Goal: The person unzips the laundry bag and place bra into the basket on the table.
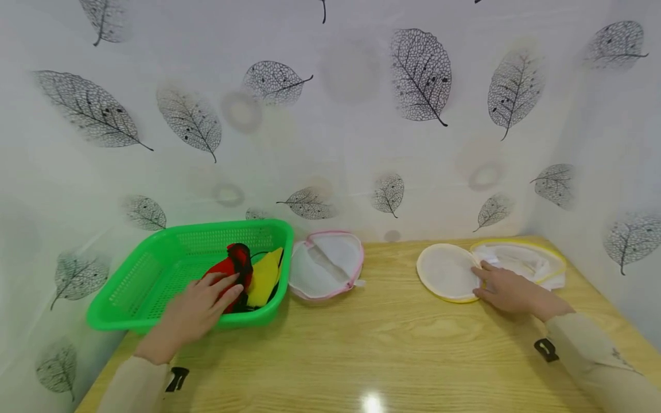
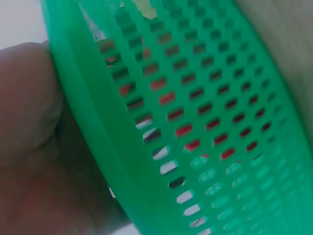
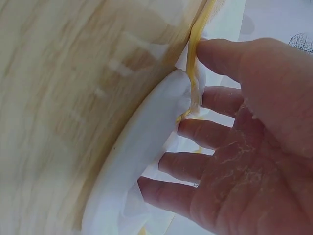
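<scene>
In the head view my left hand reaches over the near rim of a green plastic basket. Its fingers lie on or just above a red and black cloth item. Beside that is a yellow piece with black edging. The left wrist view looks mostly at the basket's perforated wall, which hides the fingertips. Far to the right, my right hand touches the edge of a round white mesh laundry bag with yellow trim. Its fingers are spread and fairly straight, thumb against the trim.
A white mesh bag with pink trim rests against the basket's right side. Another yellow-trimmed mesh bag lies behind the right hand. Everything stands on a wooden table, with a leaf-patterned curtain close behind.
</scene>
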{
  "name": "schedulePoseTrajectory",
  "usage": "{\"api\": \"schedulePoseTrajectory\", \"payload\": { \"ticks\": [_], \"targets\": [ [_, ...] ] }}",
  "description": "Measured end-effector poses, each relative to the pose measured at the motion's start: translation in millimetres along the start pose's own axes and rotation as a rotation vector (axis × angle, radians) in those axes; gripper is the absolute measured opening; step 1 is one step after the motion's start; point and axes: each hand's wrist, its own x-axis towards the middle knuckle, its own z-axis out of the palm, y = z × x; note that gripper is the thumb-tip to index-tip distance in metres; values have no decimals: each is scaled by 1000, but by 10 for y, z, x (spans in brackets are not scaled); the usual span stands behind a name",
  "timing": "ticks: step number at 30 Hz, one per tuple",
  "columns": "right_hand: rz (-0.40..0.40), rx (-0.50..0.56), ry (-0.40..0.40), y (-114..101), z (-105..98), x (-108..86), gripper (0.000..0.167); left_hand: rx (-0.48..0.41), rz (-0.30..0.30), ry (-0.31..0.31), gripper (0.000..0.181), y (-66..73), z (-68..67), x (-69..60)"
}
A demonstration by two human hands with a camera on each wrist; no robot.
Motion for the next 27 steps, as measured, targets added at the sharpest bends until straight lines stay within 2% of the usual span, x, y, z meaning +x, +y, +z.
{"api": "schedulePoseTrajectory", "payload": {
  "ticks": [4, 6, 9, 13, 17, 20, 22, 24, 25, 27],
  "targets": [
    [-3, 0, 10, 27, -3, -7, 58, -51, -8, -70, 64, -179, -68, 95],
    [-8, 8, 16, 42, -3, -8, 58, -80, -12, -64, 64, -253, -99, 106],
    [-12, 22, 18, 75, 8, 8, 57, -110, -21, -11, 62, -309, -144, 63],
    [-15, 26, 29, 148, 13, 60, 56, -115, -28, 64, 59, -279, -176, -105],
    [-12, 5, 62, 264, -11, 123, 55, -106, -49, 144, 57, -183, -162, -338],
    [34, 18, 107, 348, -43, 103, 56, -87, -44, 242, 54, -107, -107, -484],
    [62, 34, 154, 375, -64, 44, 53, -49, -10, 327, 56, -72, -55, -560],
    [73, 40, 232, 359, -72, -42, 50, 12, 5, 379, 64, -45, -2, -640],
    [71, 34, 274, 336, -73, -97, 49, 41, 9, 395, 69, -33, 23, -680],
    [59, 25, 336, 245, -80, -212, 51, 91, -8, 379, 80, 4, 72, -765]
  ]
}}
